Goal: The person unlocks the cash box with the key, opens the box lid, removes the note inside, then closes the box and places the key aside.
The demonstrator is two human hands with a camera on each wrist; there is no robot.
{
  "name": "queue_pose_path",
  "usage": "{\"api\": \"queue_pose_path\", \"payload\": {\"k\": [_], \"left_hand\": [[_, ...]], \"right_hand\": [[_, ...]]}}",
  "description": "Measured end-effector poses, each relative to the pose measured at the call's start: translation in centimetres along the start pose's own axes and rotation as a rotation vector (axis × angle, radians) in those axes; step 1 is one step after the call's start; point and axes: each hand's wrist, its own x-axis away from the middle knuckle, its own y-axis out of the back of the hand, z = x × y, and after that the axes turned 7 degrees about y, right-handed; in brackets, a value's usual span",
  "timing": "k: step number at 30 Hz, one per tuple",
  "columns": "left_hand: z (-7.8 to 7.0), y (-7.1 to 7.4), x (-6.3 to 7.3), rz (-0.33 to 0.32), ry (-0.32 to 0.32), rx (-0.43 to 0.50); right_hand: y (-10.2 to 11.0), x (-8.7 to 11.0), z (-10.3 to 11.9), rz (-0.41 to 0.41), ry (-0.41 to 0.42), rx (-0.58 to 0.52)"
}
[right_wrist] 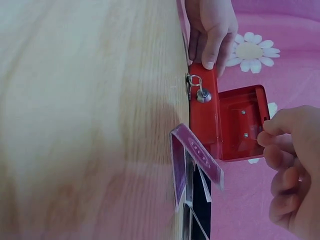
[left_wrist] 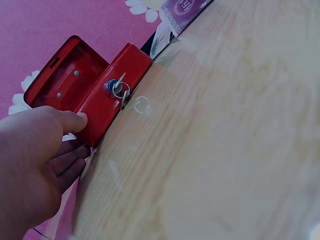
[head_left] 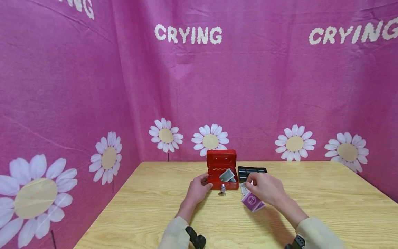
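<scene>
A small red cash box (head_left: 223, 185) stands on the table with its lid raised and keys (left_wrist: 120, 89) in its front lock. My left hand (head_left: 198, 189) grips the box's left end, thumb on its front edge. Inside lies a greyish banknote (head_left: 227, 175). To the right of the box, my right hand (head_left: 268, 188) is raised, its thumb and index fingertips together and the other fingers curled. No held object shows plainly in the right wrist view. Below that hand are a folded purple banknote (head_left: 252, 201) and a pale note (head_left: 244, 188).
A black coin tray (head_left: 248, 170) lies right of the box, partly behind my right hand. The wooden table (head_left: 149, 200) ends at a pink cloth wall (head_left: 248, 86) with printed daisies and lettering. Another cloth wall stands on the left.
</scene>
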Motion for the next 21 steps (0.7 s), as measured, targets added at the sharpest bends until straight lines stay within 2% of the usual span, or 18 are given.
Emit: {"api": "queue_pose_path", "payload": {"k": [11, 16, 21], "left_hand": [[0.2, -0.1, 0.0, 0.015, 0.002, 0.005], [0.2, 0.0, -0.1, 0.008, 0.003, -0.002], [0.2, 0.0, -0.1, 0.007, 0.019, -0.003]], "right_hand": [[-1.4, -2.1, -0.2, -0.006, -0.016, -0.042], [-1.6, -3.0, -0.1, 0.029, -0.017, -0.060], [-2.0, -3.8, -0.1, 0.074, -0.063, -0.097]]}}
